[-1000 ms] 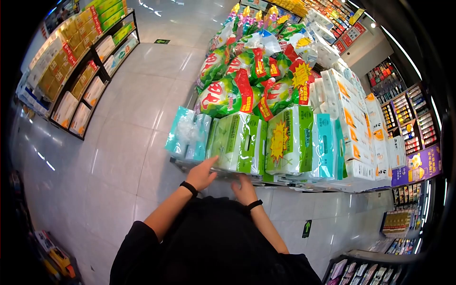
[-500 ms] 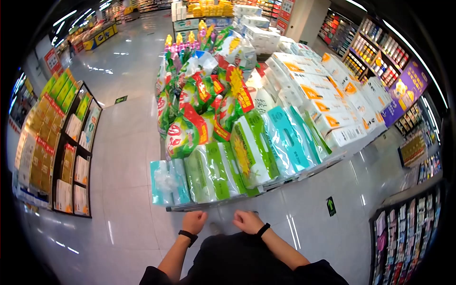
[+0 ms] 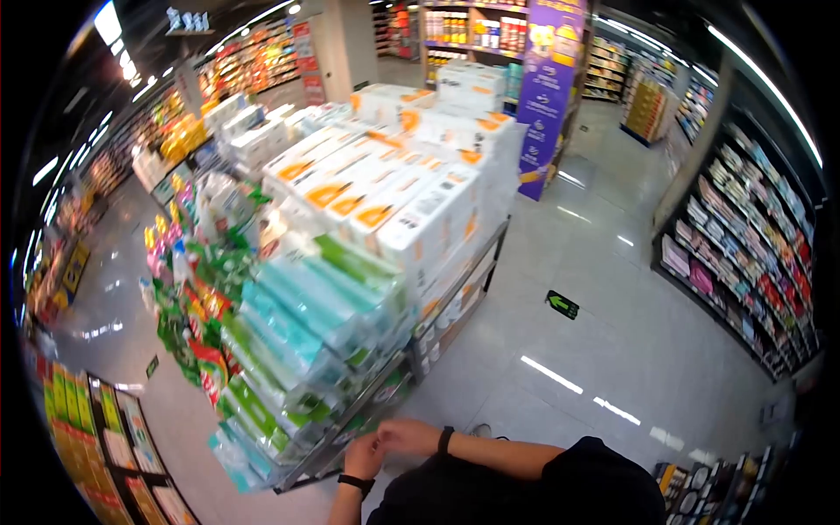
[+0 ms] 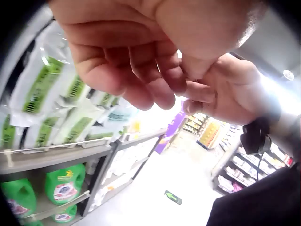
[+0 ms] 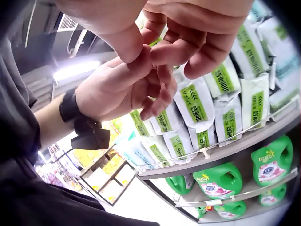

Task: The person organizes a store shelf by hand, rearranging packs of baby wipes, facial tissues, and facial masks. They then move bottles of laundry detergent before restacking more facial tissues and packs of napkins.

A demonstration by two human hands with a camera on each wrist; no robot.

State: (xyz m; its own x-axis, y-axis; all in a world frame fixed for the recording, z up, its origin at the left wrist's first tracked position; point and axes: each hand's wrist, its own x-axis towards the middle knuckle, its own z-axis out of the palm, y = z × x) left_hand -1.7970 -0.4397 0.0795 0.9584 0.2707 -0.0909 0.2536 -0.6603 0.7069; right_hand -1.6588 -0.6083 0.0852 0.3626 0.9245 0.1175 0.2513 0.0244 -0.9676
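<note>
My left hand and right hand meet in front of my body at the lower middle of the head view, beside the corner of the display. In the left wrist view, the loosely bent fingers of the left hand are close to the right hand. From the right wrist, the right hand has its thumb and fingertips touching the left hand around its thumb. Neither hand holds any product. Green-and-white packs stand on the shelf behind the hands.
The stacked display holds teal packs and white-and-orange packs. Below the packs stand green bottles. A purple sign rises behind, a product rack stands right, and tiled floor with an arrow marker lies between.
The hands have left the packs at the display's front edge and come together. The view has swung right, so the display sits further left.
</note>
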